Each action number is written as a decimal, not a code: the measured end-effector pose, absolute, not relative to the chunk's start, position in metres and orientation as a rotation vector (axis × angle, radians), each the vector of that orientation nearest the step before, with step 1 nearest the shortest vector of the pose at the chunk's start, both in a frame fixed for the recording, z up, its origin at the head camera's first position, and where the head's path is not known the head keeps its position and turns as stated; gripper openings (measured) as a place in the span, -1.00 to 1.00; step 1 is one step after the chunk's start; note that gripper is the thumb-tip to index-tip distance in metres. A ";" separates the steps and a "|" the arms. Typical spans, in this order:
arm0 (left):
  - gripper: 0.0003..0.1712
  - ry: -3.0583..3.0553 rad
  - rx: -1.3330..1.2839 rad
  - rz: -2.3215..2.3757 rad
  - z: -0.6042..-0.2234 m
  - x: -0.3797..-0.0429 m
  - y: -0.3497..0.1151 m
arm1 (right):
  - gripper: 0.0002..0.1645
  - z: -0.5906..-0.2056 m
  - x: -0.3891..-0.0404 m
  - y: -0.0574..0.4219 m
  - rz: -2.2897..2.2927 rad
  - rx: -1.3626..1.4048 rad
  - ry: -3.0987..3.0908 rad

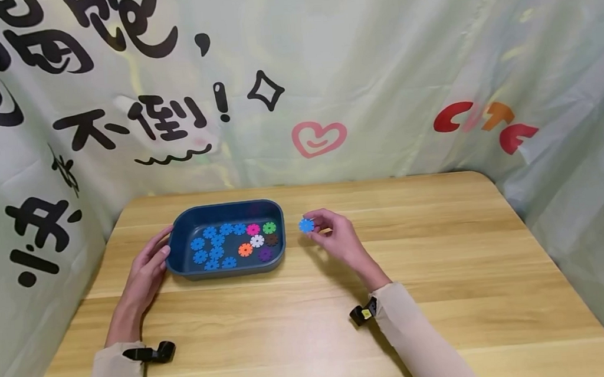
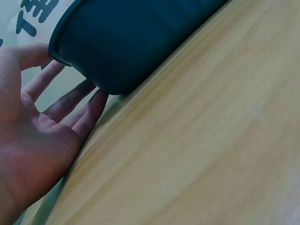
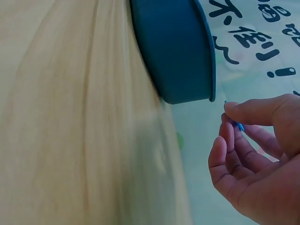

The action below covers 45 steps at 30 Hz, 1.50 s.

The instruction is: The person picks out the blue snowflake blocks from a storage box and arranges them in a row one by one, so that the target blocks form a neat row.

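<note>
1. Black characters (image 1: 159,118) reading "不倒!" mark the pale cloth backdrop (image 1: 377,58); coloured letters (image 1: 497,115) farther right begin "CT".
2. Smooth, dark-blue, round-cornered tray (image 1: 226,273) sits on the wood-grain worktop (image 1: 271,333), holding flat, notched discs (image 1: 218,240).
3. Left hand (image 1: 146,275), fingers relaxed, touches the tray's left end.
4. Right hand (image 1: 338,236) pinches 1 blue disc (image 1: 307,226) above the worktop, just right of the tray.
</note>
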State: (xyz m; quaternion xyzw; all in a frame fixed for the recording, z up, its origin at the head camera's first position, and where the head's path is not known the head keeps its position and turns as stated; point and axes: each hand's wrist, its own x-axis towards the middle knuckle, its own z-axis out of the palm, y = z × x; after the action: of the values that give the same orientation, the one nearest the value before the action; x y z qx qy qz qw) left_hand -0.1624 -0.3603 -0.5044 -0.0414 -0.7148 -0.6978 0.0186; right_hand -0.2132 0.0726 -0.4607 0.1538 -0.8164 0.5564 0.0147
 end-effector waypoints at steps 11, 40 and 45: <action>-0.39 -2.210 -0.150 -2.163 -0.502 -0.165 -0.360 | -0.59 -0.472 -0.227 0.070 1.760 0.378 -2.651; -0.39 -2.189 -0.133 -2.200 -0.504 -0.160 -0.359 | -0.67 -0.482 -0.232 0.062 1.445 0.414 -2.902; -0.40 -2.170 -0.153 -2.209 -0.505 -0.161 -0.360 | -0.66 -0.483 -0.232 0.061 1.396 0.416 -2.909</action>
State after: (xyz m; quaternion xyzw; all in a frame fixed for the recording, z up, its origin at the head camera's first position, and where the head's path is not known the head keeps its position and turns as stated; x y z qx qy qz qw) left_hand -0.1613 -0.3604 -0.5046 -0.0492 -0.6997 -0.7124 0.0204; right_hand -0.2323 0.0610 -0.4828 0.1278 -0.8928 0.4283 -0.0557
